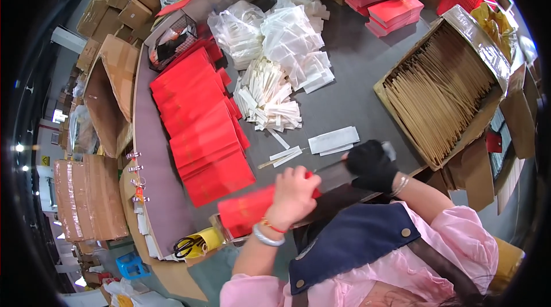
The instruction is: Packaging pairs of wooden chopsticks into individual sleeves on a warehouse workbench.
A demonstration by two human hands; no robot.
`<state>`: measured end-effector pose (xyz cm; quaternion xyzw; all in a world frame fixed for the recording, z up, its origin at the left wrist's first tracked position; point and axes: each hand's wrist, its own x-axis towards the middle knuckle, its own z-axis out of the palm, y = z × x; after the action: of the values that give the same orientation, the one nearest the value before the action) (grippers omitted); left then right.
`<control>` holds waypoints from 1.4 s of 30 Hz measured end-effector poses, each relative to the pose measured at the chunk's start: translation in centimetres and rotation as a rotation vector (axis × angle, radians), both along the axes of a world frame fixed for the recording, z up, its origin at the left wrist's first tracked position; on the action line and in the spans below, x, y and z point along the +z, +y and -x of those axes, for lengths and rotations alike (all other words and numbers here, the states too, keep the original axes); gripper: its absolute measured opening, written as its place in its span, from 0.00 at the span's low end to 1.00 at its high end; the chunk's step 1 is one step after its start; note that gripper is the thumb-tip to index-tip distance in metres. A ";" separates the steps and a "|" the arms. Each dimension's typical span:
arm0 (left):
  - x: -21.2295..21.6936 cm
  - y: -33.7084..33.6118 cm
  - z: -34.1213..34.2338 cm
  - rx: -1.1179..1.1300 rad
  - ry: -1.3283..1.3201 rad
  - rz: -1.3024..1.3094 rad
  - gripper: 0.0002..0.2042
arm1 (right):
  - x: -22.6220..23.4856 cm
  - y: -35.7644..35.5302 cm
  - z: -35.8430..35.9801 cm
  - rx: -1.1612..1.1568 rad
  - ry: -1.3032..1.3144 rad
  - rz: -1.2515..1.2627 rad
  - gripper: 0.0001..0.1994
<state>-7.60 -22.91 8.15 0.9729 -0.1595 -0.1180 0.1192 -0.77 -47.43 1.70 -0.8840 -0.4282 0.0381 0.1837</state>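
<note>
My left hand (294, 195), bare, with a bracelet and a red cord at the wrist, is closed on a red paper packet (247, 209) at the table's near edge. To its right, my right hand (370, 164) wears a black glove and is closed; what it grips is blurred. A thin, dark, see-through strip runs between the two hands. Just beyond them lie a small stack of white paper slips (334, 140) and a few loose slips (286, 156) with a thin stick. Overlapping red packets (209, 155) fill the table's left side.
Heaped white strips (270, 94) and clear plastic bags (293, 31) occupy the middle. At right stands a carton (396, 109) of brown card pieces. Red stacks (396, 11) sit at the back. A wire basket (172, 43) and a yellow holder with black scissors (198, 243) line the left.
</note>
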 end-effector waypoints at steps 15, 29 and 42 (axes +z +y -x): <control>-10.5 0.4 6.4 0.811 -0.177 0.162 0.45 | 2.9 0.0 1.2 -0.113 -0.016 0.202 0.31; -10.4 3.1 4.2 0.661 -0.237 0.467 0.34 | -0.5 5.9 1.9 0.086 0.221 -0.003 0.35; -11.2 5.2 -3.3 0.333 -0.303 0.121 0.04 | -5.2 -27.0 -5.3 -1.035 -0.340 0.035 0.18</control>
<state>-4.28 -17.69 -3.05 0.9834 -0.0194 0.0607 0.1700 4.53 -74.45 -3.48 -0.9760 0.0398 -0.1936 0.0920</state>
